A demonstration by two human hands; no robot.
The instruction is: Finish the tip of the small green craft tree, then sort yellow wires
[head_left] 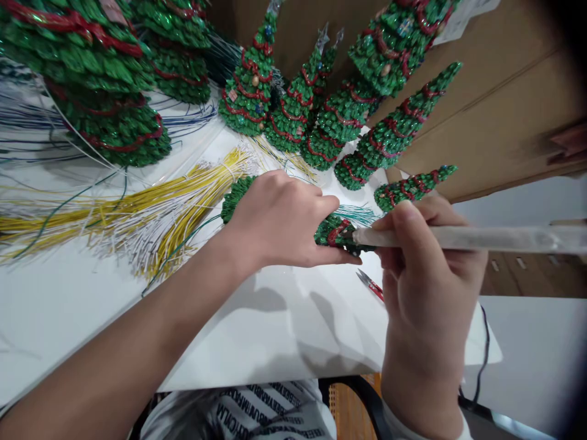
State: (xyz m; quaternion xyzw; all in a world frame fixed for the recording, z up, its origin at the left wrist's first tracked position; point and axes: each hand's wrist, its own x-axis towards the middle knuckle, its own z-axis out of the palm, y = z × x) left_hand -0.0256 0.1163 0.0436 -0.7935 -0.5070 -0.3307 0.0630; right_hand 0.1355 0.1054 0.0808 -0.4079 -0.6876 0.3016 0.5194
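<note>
1. Two bare hands worked above a flat white table top (275, 360).
2. The left hand (275, 220) was partly open, and its fingers curled around a small green beaded cone-shaped tree (337, 233) with a red band winding around it. The back of the hand covered most of the tree.
3. The tree lay on its side, off the table. Its fat end stuck out past the hand, and its thin end pointed at the right hand.
4. The tree looked light, stiff and bumpy. Its small beads looked easy to knock loose. The fat middle seemed the best place to hold it, not the thin tip.
5. The right hand (426, 287) was almost shut, with the thumb and fingers pinching a long pale plastic rod (454, 238). The rod's end reached the red band.
6. Small red-handled scissors (370, 285) lay on the table, just below the rod. A bundle of thin yellow and white wires (137, 214) lay to the left.
</note>
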